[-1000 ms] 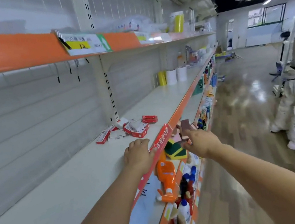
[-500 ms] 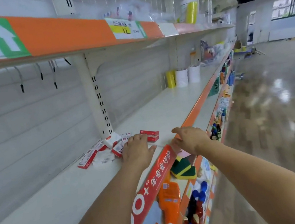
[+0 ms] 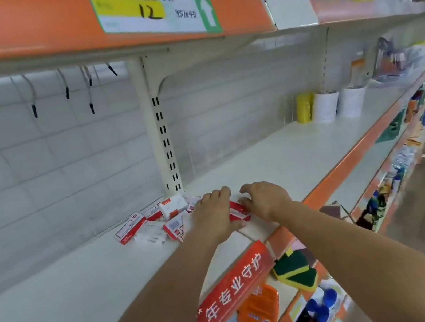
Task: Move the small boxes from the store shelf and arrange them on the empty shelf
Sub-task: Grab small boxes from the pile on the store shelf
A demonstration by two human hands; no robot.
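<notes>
Shelf: we are working over the white shelf [image 3: 275, 156], bare to the right of our hands, so it is taking the boxes.
Box pile: the red-and-white small boxes [image 3: 157, 222] are lying jumbled beside the upright post [image 3: 159, 130], not yet in rows.
Change: a second ago our hands were sitting at the orange shelf edge [image 3: 346, 163]; now we are reaching in onto the pile.
Left hand: our left hand [image 3: 212, 217] is pressing flat on the boxes, fingers fairly straight and together.
Right hand: our right hand [image 3: 264, 201] is curling onto a red box [image 3: 238, 210], apparently gripping its end.
Meaning: arranging is probably starting.
</notes>
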